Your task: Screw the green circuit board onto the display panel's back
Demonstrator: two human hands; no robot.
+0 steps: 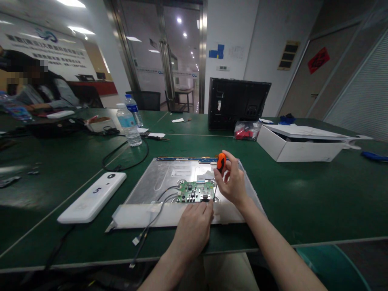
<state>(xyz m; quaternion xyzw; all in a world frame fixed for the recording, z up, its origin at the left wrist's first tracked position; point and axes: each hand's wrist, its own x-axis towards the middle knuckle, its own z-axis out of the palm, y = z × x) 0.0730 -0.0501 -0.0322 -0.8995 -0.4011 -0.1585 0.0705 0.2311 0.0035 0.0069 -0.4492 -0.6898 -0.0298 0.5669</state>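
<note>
A screwdriver with an orange and black handle (222, 161) is pinched upright in my right hand (235, 184). Its thin shaft points down to the right end of a green circuit board (194, 190). The board sits on the metal back of a flat display panel (145, 184). My left hand (195, 226) rests on the panel's pale lower strip (133, 216), fingers reaching to the board's near edge, the index finger close to the screwdriver's tip. Those fingertips are partly hidden. Grey cables (162, 206) run from the board's left side over the panel's front edge.
Left of the panel lies a white power bank-like device (92, 198) marked 5. Water bottles (129, 125) stand behind it. A black monitor (238, 103) and an open white box (298, 143) are at the back right. Another person (45, 89) sits at the far left.
</note>
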